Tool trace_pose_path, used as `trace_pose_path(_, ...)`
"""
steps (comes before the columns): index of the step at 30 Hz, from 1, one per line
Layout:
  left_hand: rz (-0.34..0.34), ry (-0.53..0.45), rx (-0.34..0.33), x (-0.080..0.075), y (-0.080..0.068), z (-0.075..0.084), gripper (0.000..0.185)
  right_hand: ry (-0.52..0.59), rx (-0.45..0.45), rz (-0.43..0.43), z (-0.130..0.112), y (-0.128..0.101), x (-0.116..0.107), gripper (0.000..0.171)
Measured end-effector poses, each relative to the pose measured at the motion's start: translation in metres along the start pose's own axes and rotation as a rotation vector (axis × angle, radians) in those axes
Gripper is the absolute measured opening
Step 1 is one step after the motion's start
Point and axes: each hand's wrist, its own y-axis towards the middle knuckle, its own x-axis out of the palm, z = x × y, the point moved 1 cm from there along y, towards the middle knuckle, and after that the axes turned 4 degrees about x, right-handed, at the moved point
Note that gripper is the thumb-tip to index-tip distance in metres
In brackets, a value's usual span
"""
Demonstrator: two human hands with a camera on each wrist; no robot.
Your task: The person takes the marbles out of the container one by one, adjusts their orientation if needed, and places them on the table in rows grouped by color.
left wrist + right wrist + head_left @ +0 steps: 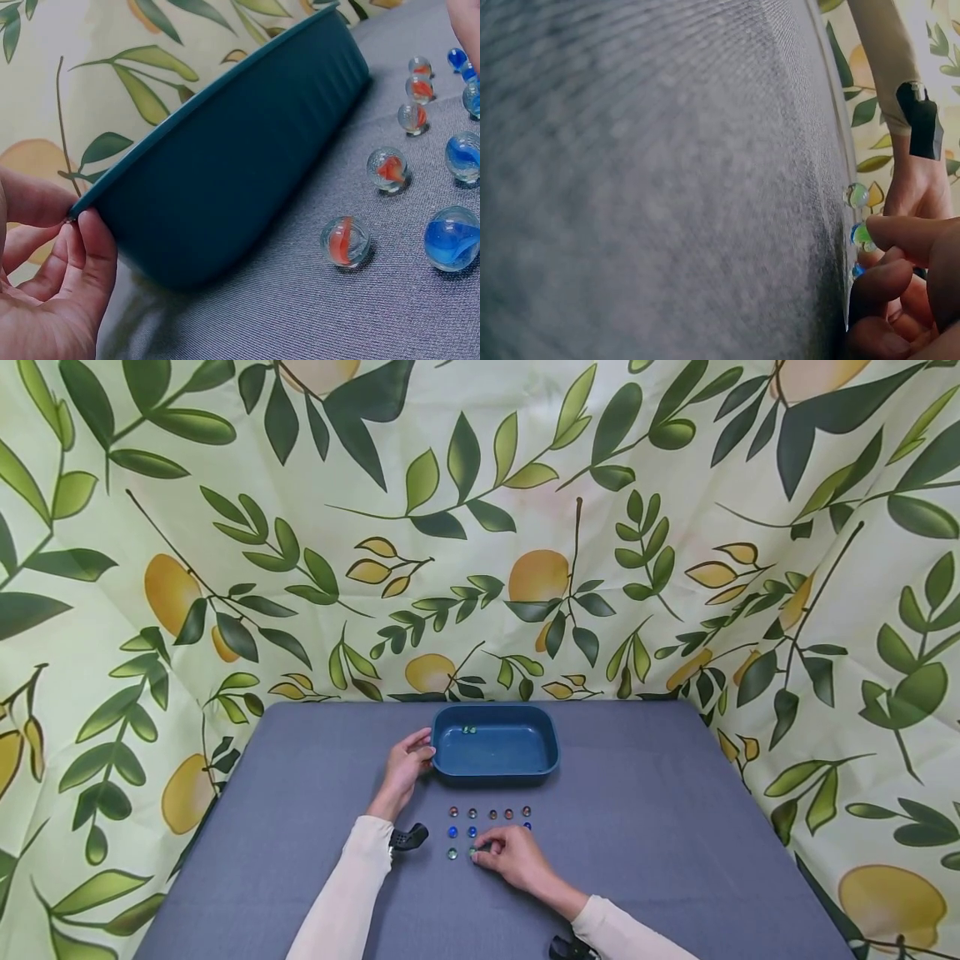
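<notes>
A green marble (472,852) sits in the front row of marbles on the gray table (675,827), at 6 o'clock from the blue tray (551,752). The right hand (513,856) pinches it between curled fingertips (900,232); I think it needs lifting next. The left hand (405,768) holds the tray's rim at 9 o'clock, thumb and fingers (94,247) pressed on it.

A lemon-and-leaf printed backdrop (480,527) surrounds a grey cloth-covered table (675,827).

No lettering, label, brand or number is showing anywhere in these views. The blue tray (496,752), the marbles (491,814) and the leaf-and-lemon backdrop (480,527) are all appearing unmarked, bearing nothing legible.
</notes>
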Motion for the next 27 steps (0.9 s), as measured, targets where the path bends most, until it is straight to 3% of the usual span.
trace_pose_path(15, 0.004, -0.020, 0.003, 0.0004, 0.0001, -0.0008, 0.046, -0.074, 0.022, 0.011, -0.0016, 0.0032, 0.0028, 0.010)
trace_pose_path(27, 0.002, -0.014, 0.008, 0.0007, -0.0005, -0.0004, 0.046, -0.023, 0.018, 0.034, -0.0070, 0.0008, -0.0070, 0.010)
